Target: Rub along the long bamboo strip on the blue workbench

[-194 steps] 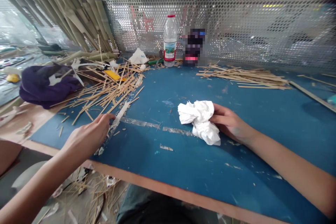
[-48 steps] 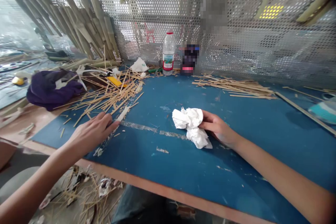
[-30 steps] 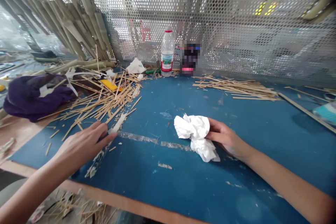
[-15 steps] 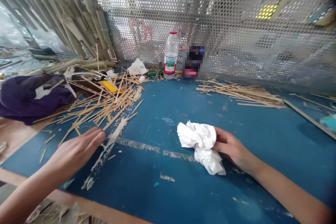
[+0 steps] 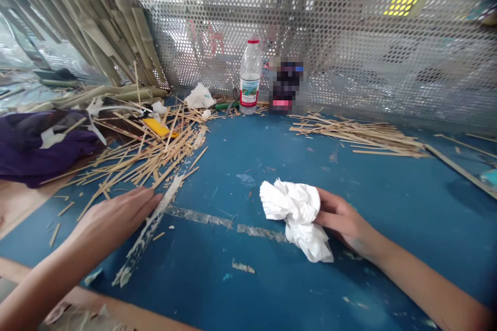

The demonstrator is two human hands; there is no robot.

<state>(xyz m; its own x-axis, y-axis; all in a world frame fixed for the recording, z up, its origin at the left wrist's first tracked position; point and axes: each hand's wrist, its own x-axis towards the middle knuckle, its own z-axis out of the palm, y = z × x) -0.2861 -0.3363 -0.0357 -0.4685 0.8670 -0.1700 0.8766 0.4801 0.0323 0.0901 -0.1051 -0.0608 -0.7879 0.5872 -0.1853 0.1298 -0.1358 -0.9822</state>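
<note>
bare blue tabletop [image 5: 240, 155] ahead, splinter pile [image 5: 155, 150] blocking left

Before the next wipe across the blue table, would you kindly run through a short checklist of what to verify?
1. Right hand grips the crumpled white tissue: ok.
2. Tissue rests on the blue table: ok.
3. Left hand lies flat beside the white residue strip, fingertips at its edge: ok.
4. Table just ahead of the tissue is bare of sticks: ok.
5. Bamboo splinters lie heaped close to the left hand, a risk of scattering: not ok.
6. Water bottle stands upright at the back, apart from both hands: ok.
</note>
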